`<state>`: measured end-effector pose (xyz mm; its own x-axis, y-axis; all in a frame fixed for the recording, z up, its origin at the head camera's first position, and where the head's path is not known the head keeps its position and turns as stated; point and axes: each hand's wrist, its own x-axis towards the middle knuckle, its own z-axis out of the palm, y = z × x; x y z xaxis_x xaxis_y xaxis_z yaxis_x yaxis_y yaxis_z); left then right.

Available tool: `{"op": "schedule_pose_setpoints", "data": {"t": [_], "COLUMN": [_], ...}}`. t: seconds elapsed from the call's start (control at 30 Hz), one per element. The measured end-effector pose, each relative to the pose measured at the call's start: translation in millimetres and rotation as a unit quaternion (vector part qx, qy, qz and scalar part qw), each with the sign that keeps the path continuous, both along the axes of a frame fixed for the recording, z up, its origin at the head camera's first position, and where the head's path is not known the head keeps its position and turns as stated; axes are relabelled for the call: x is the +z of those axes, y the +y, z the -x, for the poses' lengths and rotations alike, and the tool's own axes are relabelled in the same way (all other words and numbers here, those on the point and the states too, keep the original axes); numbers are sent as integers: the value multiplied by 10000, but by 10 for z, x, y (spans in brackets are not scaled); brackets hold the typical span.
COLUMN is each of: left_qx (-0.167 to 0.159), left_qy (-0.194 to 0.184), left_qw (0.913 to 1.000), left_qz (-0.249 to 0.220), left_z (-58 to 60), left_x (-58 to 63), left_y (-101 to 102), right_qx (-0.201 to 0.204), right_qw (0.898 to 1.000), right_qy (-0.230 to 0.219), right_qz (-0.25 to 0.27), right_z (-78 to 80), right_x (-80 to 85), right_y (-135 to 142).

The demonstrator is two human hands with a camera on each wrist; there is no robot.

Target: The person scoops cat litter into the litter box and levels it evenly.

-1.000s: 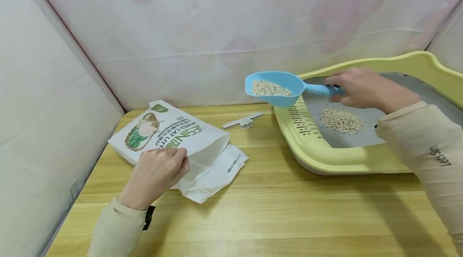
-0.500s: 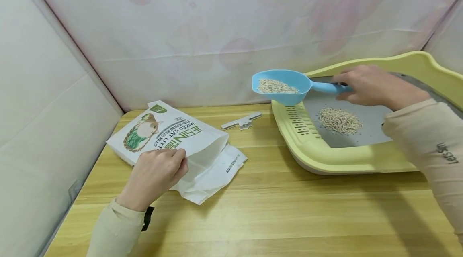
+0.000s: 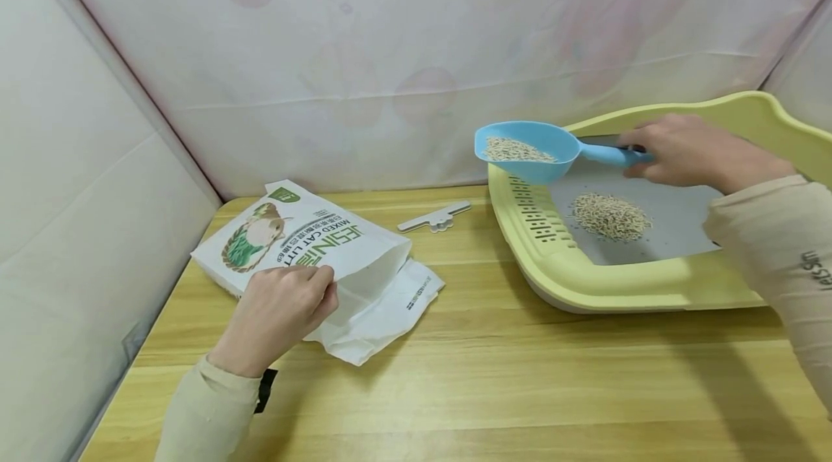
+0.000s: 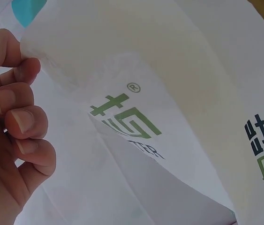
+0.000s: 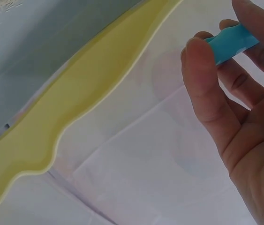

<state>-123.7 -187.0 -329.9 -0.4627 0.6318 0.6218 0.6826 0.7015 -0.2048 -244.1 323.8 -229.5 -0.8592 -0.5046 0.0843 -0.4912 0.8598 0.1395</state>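
My right hand (image 3: 702, 153) grips the handle of a light blue scoop (image 3: 539, 170), its bowl level and partly filled with pale litter pellets (image 3: 516, 150). The bowl hangs over the left end of a yellow-rimmed litter box (image 3: 572, 281). In the right wrist view, fingers and thumb wrap the blue handle (image 5: 235, 43). On the left, a white cat litter bag (image 3: 338, 227) lies on its side with its mouth facing right. My left hand (image 3: 286, 314) pinches the upper edge of that mouth and holds it up; the left wrist view shows thumb and forefinger on the paper (image 4: 136, 117).
A small heap of pellets (image 3: 611, 216) lies on the grey floor of the litter box. Between bag and box, a white sealing clip (image 3: 435, 218) rests on the wooden table (image 3: 455, 382). Fabric walls (image 3: 364, 72) stand behind and to the left.
My right hand has carried the loaded scoop to the right, from beside the litter box to above its left rim. The left hand and the bag have stayed in place.
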Motion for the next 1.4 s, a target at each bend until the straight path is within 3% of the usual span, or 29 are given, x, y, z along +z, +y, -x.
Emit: {"op": "schedule_pose_setpoints", "data": {"t": [0.97,1.4], "left_qx": [35,53], "left_qy": [-123,-101], "left_qw": [9999,9999], "left_qz": [38,55], "left_z": [-44,-52], "left_x": [-53,-53], "left_y": [-24,-14], "right_qx": [-481,-765], "right_qw": [9978,9948], "right_qy": [-427,-673], "right_qz": [-161,27], "right_z": [37,100], "right_x": [94,40], "right_y": [404,630]}}
